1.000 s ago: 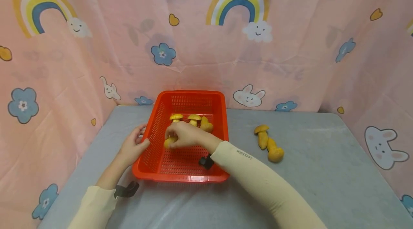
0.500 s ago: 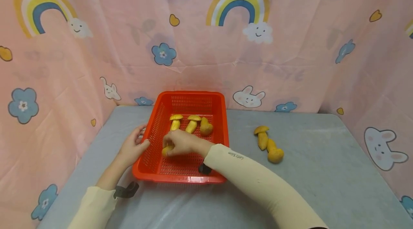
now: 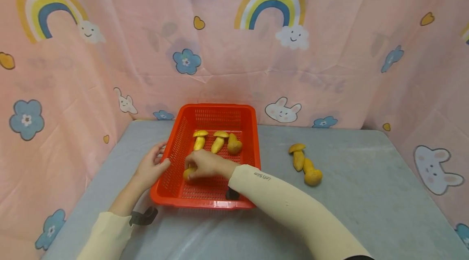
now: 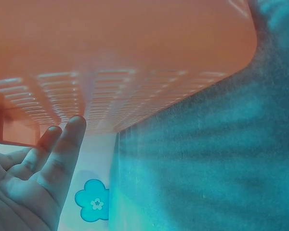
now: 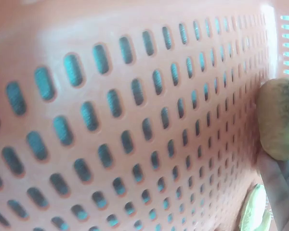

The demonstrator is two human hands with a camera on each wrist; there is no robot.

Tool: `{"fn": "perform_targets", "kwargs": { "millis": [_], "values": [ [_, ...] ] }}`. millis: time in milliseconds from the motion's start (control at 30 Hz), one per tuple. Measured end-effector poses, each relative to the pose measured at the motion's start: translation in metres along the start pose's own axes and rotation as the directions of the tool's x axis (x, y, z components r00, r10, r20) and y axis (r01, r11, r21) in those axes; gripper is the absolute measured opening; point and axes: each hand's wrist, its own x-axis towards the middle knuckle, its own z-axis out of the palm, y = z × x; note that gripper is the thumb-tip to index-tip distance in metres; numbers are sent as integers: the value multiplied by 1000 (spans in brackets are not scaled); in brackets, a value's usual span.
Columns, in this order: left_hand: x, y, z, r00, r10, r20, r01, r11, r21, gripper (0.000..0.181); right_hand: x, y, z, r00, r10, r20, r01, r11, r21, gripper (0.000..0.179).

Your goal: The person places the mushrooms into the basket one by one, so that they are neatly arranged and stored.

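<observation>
Inside the red perforated basket (image 3: 205,202), my right hand (image 3: 205,164) grips a yellow-brown mushroom (image 3: 188,173) low near the left wall. Its fingers cover much of that mushroom; in the right wrist view the mushroom's rounded end (image 5: 277,118) shows above a finger. My left hand (image 3: 149,167) touches the basket's left side from outside, its visible fingers (image 4: 67,144) nearly straight against the slotted wall. Behind my right hand, yellow mushrooms (image 3: 199,140), (image 3: 218,142) and a browner mushroom (image 3: 234,145) lie in a row on the basket floor.
Right of the basket, a capped mushroom (image 3: 298,157) and another mushroom (image 3: 312,173) lie touching on the grey table (image 3: 366,195). A pink patterned curtain (image 3: 227,60) hangs behind and along both sides.
My right hand has moved slightly toward the near left of the basket with its mushroom, leaving the back row more exposed. My left hand has stayed put.
</observation>
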Motion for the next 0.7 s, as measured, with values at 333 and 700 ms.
{"fn": "perform_targets", "kwargs": {
  "millis": [333, 700],
  "values": [
    [-1, 1, -1, 1000, -10, 3, 10, 1000, -4, 62, 2, 0, 0, 1000, 8, -6, -7, 999, 42, 20],
    [-1, 2, -1, 1000, -14, 9, 14, 1000, -24, 61, 0, -3, -7, 999, 28, -15, -27, 998, 60, 24]
  ]
}}
